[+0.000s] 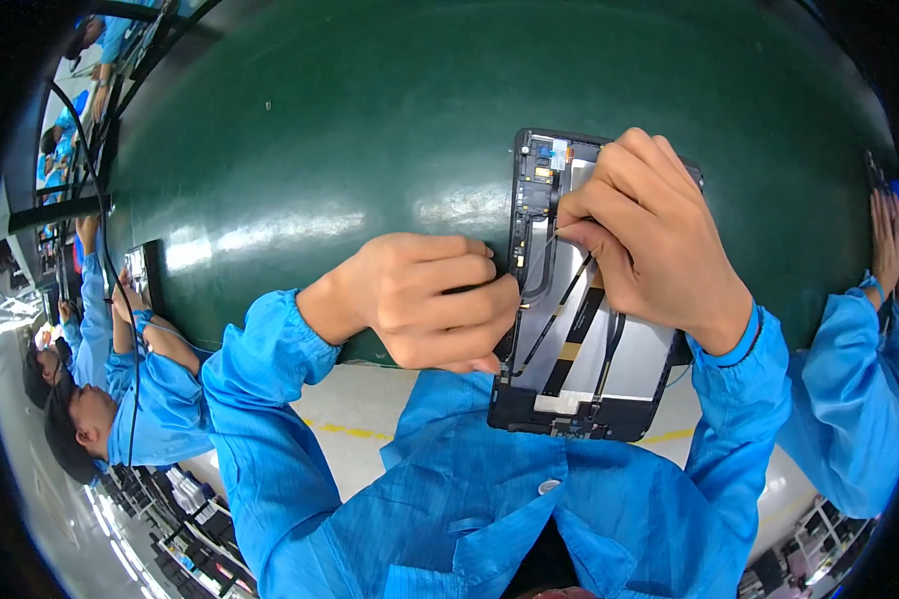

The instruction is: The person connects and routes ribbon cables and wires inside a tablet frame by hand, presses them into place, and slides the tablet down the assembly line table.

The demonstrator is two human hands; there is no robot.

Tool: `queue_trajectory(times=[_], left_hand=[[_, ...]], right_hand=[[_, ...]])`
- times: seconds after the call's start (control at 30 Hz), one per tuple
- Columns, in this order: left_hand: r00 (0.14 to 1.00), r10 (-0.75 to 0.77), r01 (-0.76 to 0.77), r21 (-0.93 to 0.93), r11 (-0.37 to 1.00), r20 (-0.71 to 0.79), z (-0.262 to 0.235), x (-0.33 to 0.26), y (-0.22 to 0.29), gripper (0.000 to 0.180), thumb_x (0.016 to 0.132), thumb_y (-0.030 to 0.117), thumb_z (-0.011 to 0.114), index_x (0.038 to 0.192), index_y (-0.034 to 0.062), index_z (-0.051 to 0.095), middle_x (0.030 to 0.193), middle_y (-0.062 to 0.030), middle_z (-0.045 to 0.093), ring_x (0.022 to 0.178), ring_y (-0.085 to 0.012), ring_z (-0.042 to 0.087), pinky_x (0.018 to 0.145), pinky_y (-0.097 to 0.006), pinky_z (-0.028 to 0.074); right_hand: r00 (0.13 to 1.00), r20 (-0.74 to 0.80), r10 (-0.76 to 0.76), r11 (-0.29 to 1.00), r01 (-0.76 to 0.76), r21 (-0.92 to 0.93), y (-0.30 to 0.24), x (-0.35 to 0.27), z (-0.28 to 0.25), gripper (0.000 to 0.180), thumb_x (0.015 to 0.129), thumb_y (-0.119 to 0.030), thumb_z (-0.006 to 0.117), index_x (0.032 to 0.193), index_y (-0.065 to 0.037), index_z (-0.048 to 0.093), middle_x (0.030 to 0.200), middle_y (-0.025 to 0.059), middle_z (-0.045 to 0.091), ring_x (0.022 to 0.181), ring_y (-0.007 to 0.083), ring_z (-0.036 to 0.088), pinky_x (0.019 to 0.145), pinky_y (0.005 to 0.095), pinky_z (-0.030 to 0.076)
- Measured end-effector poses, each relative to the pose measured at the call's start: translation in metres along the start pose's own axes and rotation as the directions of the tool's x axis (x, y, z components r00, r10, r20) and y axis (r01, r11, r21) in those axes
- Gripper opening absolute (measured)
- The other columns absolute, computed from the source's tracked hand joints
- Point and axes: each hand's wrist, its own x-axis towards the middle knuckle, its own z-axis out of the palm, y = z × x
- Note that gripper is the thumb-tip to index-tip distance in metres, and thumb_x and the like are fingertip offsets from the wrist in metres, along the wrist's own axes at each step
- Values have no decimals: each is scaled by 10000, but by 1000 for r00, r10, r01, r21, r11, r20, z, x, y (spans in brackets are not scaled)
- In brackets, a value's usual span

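An opened tablet [634, 364] lies face down, tilted slightly, its lower end reaching past the table's near edge. Its inside shows a silvery battery area, black flat ribbon cables [576, 344] and small circuit boards along the top and left side. My left hand [425, 299] is closed, fingers curled, with thumb and fingertips at the tablet's left edge. Over the upper right of the tablet, my right hand [659, 235] pinches a thin grey cable [549, 272] that curves down toward that left edge. What lies under my right palm is hidden.
The green table [360, 130] spreads out ahead of me. Co-workers in blue sit on both sides: one at left holds a device [141, 272], and another's hand [886, 240] rests at the far right. A black cable [95, 165] hangs at the left.
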Motion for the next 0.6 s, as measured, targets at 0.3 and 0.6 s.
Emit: queue_trajectory(times=[0.3, 0.6], left_hand=[[1000, -3, 3, -3, 1000, 10, 0, 2, 0, 456, 1084, 422, 675, 1003, -13, 785, 1012, -155, 772, 763, -259, 714, 747, -393, 649], [999, 52, -52, -2, 999, 13, 2, 3, -6, 404, 984, 386, 742, 936, -15, 762, 988, -123, 740, 716, -219, 652, 698, -350, 608]], right_hand=[[1000, 5, -7, 1000, 7, 0, 1, -2, -1, 178, 798, -68, 855, 892, -49, 705, 877, 92, 540, 869, 313, 524, 767, 428, 421], [1000, 17, -2, 1000, 2, 5, 4, -1, -1, 179, 805, -73, 856, 901, -56, 707, 877, 89, 534, 867, 307, 518, 772, 425, 412]])
